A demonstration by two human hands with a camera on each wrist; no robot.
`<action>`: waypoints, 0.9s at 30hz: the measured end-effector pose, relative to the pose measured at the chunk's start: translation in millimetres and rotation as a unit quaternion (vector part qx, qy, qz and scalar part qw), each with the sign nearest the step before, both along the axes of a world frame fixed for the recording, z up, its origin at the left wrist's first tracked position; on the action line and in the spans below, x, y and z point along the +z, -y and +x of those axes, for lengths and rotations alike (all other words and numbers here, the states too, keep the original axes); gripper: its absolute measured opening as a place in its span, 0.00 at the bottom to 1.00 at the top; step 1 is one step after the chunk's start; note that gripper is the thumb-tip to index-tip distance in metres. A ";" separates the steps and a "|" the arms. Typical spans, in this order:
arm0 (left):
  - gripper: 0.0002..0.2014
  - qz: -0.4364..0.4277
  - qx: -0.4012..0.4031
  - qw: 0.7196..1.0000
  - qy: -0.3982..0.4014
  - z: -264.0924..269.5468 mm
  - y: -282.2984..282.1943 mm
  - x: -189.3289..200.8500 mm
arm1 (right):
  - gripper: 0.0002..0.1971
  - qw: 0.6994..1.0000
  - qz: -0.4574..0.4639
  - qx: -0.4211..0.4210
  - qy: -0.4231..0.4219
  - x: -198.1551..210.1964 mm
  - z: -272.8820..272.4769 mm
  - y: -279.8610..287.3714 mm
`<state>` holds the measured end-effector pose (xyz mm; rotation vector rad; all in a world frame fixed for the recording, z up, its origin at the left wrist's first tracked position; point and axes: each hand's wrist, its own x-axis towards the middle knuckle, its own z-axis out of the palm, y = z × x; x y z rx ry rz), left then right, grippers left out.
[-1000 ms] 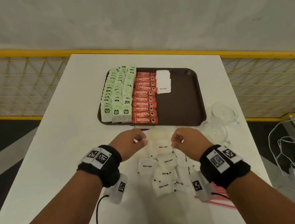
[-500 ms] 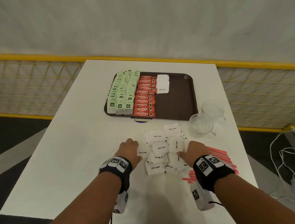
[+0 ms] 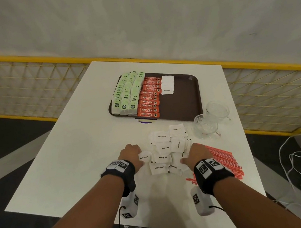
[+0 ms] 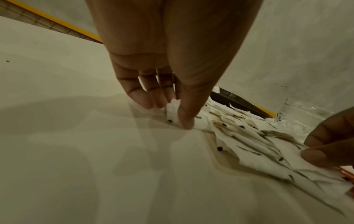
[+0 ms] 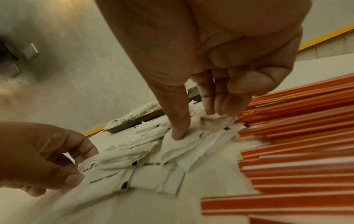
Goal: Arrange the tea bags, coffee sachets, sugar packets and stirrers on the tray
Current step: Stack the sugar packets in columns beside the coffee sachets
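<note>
A loose pile of white sugar packets (image 3: 167, 147) lies on the table in front of the brown tray (image 3: 181, 99). The tray holds rows of green tea bags (image 3: 126, 95), a column of red coffee sachets (image 3: 149, 99) and a short stack of sugar packets (image 3: 167, 84). My left hand (image 4: 166, 113) pinches a sugar packet (image 4: 200, 123) at the pile's left edge. My right hand (image 5: 199, 121) sits at the right edge, thumb pressed on a sugar packet (image 5: 184, 145), fingers curled into the packets. Red stirrers (image 3: 222, 159) lie right of the pile.
Two clear glass cups (image 3: 206, 125) (image 3: 217, 109) stand beside the tray's near right corner. The white table (image 3: 80, 143) ends close behind my wrists. A yellow mesh railing (image 3: 26, 87) runs behind the table. Cables lie on the floor (image 3: 298, 166) at the right.
Both hands drew back from the pile's far end near the tray to its near left and right sides. The head view pulled back, showing more of the table.
</note>
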<state>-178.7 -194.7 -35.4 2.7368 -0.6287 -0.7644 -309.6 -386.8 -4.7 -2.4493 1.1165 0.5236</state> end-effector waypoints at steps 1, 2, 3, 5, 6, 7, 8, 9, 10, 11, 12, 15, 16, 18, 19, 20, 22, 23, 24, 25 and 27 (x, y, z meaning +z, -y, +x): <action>0.22 0.000 0.002 1.000 0.005 -0.7 -0.1 0.3 | 0.29 1.000 -0.002 0.001 0.000 -2.0 1.2 -1.1; 0.21 -0.003 0.005 1.000 0.007 -1.2 0.1 0.7 | 0.29 1.000 -0.005 0.003 0.000 -2.4 2.1 -2.3; 0.21 -0.008 0.007 1.000 0.006 -1.8 0.2 1.1 | 0.30 1.000 -0.008 0.002 0.000 -3.3 3.4 -2.6; 0.20 -0.025 0.015 1.000 -0.005 -3.2 -0.3 2.8 | 0.33 1.000 -0.009 -0.007 0.005 -5.3 3.2 -2.9; 0.20 -0.032 0.017 0.999 -0.014 -4.1 -1.1 3.3 | 0.35 1.000 -0.012 -0.007 0.009 -7.1 2.8 -2.8; 0.21 -0.037 0.017 0.999 -0.022 -5.1 -2.2 3.5 | 0.37 1.000 -0.015 -0.008 0.009 -10.1 2.7 -2.7; 0.21 -0.043 0.017 0.999 -0.027 -6.1 -4.0 3.6 | 0.38 1.000 -0.017 -0.007 0.007 -13.2 2.5 -2.7; 0.20 -0.050 0.021 0.998 -0.029 -7.1 -6.1 3.4 | 0.39 1.000 -0.018 -0.007 0.005 -14.3 2.3 -3.3; 0.19 -0.058 0.025 0.998 -0.030 -8.0 -8.2 3.2 | 0.38 1.000 -0.013 -0.012 0.013 -14.6 1.9 -3.2; 0.17 -0.067 0.031 0.997 -0.031 -8.8 -10.3 3.0 | 0.36 1.000 -0.010 -0.017 0.021 -15.4 1.8 -2.4; 0.16 -0.077 0.037 0.996 -0.031 -9.8 -12.1 3.2 | 0.36 0.999 -0.011 -0.019 0.023 -17.3 1.9 -0.4; 0.12 -0.111 0.056 0.992 -0.028 -12.1 -14.8 7.6 | 0.37 1.000 -0.013 -0.008 0.018 -18.3 1.3 0.2; 0.11 -0.124 0.061 0.990 -0.027 -12.8 -15.0 9.9 | 0.37 1.000 -0.010 -0.007 0.018 -18.2 1.2 -1.3; 0.09 -0.144 0.068 0.987 -0.023 -13.6 -14.7 14.6 | 0.35 1.000 -0.013 0.002 0.022 -17.5 1.0 -4.6; 0.09 -0.151 0.071 0.986 -0.021 -13.9 -14.5 17.4 | 0.35 1.000 -0.015 0.005 0.026 -17.0 0.6 -5.5; 0.09 -0.158 0.075 0.984 -0.020 -14.1 -14.0 20.0 | 0.34 0.999 -0.017 0.005 0.030 -16.6 0.3 -5.8; 0.09 -0.178 0.084 0.980 -0.023 -14.3 -12.9 24.5 | 0.35 0.999 -0.014 0.007 0.033 -16.4 -0.3 -6.6; 0.09 -0.188 0.088 0.978 -0.026 -14.7 -12.5 26.8 | 0.36 0.999 -0.009 0.010 0.032 -15.9 -0.8 -7.3; 0.09 -0.195 0.091 0.976 -0.030 -15.5 -12.3 29.5 | 0.37 1.000 -0.002 0.009 0.029 -15.8 -0.5 -8.3; 0.09 -0.199 0.093 0.975 -0.034 -16.2 -12.3 31.3 | 0.37 0.999 0.007 0.004 0.032 -14.9 0.0 -9.9; 0.09 -0.206 0.096 0.973 -0.046 -17.6 -12.4 33.0 | 0.33 0.999 0.018 -0.006 0.048 -12.3 0.8 -11.7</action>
